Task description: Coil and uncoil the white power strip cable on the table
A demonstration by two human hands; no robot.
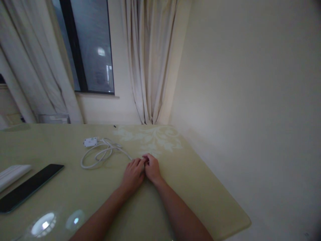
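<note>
A white charger [90, 142] lies on the pale yellow table [190, 187], its white cable [99, 156] looped loosely beside it. One end of the cable runs right to my hands. My left hand [133, 174] and my right hand [151, 167] rest side by side on the table, fingers curled and pinched together on the cable's end. What sits at that end is hidden by my fingertips.
A dark phone or tablet [28, 186] lies at the left, with a white flat object [12, 174] beside it. The table's right edge is close to a bare wall. Curtains [147, 60] and a window [86, 47] stand behind the table.
</note>
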